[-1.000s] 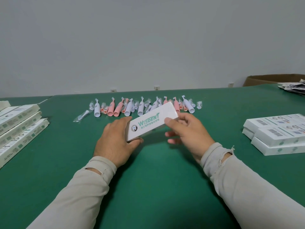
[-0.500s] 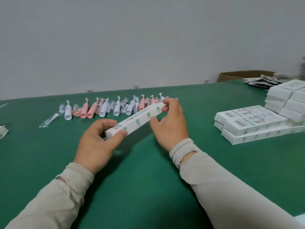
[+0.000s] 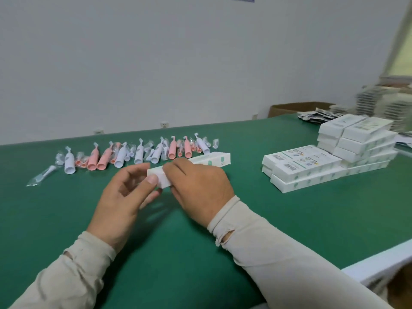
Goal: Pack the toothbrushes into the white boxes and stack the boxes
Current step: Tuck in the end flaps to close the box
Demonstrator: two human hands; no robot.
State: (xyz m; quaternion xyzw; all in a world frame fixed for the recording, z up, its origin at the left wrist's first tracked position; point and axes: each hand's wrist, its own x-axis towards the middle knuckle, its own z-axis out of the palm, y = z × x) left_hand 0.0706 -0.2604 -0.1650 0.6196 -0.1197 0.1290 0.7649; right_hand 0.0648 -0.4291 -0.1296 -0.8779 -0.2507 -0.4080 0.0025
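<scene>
The green bench (image 3: 289,219) fills the view, which has swung right since half a second ago, so the stack of white boxes (image 3: 330,161) on the right now shows more of its tiers and sits nearer the middle. The row of pink and white toothbrushes (image 3: 138,153) along the far side lies as before, with one wrapped brush head (image 3: 42,175) apart at its left end. The white box (image 3: 209,161) is held just above the bench in front of that row, its far end pointing right toward the stack. The right hand (image 3: 200,188) has slid over its middle and grips it, fingers curled over the top. The left hand (image 3: 124,197) has loosened: only the thumb and fingertips pinch the near end.
</scene>
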